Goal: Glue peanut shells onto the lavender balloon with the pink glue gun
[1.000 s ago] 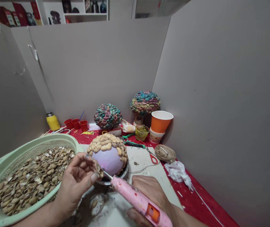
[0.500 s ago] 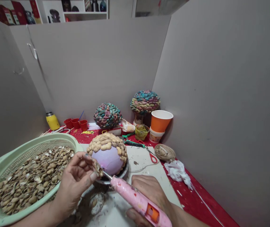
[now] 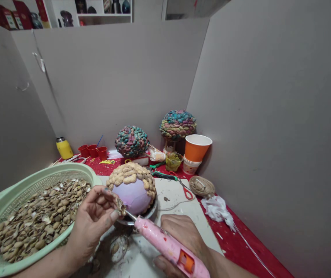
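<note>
My left hand [image 3: 91, 224] pinches a peanut shell [image 3: 121, 206] between thumb and fingertips, just in front of a purple ball [image 3: 132, 195]. Peanut shells cover the top of that ball, which rests in a dark metal dish [image 3: 150, 212]. My right hand [image 3: 182, 235] grips a pink glue gun [image 3: 168, 247] whose metal nozzle touches the held shell. Both hands hover low over a stained white board [image 3: 179, 202].
A pale green basket [image 3: 14, 189] full of peanut shells sits at the left. Behind stand two painted shell balls [image 3: 132, 141], red cups [image 3: 92, 151], a yellow jar [image 3: 64, 148], an orange cup [image 3: 197, 148], scissors [image 3: 182, 187], twine [image 3: 202, 187] and white tissue [image 3: 217, 210]. Grey partition walls close in.
Almost nothing differs: the glue gun has crept slightly leftward with its nozzle at the shell. Both hands hold their places.
</note>
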Demonstrator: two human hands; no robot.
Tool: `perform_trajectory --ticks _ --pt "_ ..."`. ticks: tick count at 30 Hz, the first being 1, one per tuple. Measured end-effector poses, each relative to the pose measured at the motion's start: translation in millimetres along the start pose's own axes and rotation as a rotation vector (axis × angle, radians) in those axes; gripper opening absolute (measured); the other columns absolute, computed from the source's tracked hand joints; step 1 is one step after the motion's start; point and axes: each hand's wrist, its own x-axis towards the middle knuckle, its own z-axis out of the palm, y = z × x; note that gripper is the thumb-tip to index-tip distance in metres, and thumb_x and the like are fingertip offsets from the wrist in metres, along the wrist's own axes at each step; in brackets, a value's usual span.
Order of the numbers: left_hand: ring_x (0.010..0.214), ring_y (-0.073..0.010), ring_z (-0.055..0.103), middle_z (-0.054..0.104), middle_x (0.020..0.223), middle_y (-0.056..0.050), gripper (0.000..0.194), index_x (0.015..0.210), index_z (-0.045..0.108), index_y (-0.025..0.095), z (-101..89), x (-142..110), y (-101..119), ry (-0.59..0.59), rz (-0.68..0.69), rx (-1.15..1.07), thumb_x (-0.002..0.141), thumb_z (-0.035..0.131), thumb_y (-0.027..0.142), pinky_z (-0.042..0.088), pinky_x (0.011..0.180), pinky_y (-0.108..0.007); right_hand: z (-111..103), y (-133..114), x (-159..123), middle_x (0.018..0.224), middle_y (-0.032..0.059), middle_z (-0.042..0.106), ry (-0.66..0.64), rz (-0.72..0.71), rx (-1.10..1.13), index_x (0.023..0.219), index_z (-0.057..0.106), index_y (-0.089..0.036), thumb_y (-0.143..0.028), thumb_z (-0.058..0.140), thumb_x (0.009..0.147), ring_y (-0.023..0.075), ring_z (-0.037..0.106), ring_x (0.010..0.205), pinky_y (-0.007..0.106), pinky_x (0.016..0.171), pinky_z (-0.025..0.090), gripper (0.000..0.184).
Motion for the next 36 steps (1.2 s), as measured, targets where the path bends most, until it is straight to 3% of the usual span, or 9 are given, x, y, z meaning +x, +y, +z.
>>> perform_trajectory --ticks 26,36 --pt "0.073 -0.012 0.059 0.062 0.086 -0.001 0.028 0.095 0.056 0.022 1.3 -0.8 0.3 0.023 -0.011 -0.003 0.076 0.076 0.018 0.052 0.066 -0.023 2.5 -1.4 -0.3 0.049 -0.0045 0.04 0.019 -0.015 -0.025 0.062 0.036 -0.022 -0.047 0.029 0.1 0.0113 0.033 0.041 0.028 0.042 0.022 0.046" --pt "0.074 -0.0114 0.059 0.063 0.086 0.0 0.025 0.095 0.056 0.023 1.1 -0.5 0.2 0.003 -0.016 0.0 0.078 0.074 0.018 0.051 0.068 -0.022 1.1 -1.5 -1.6 0.048 -0.0034 0.039 -0.032 -0.017 -0.029 0.06 0.037 -0.023 -0.046 0.027 0.101 0.0127 0.033 0.042 0.03 0.043 0.021 0.048"
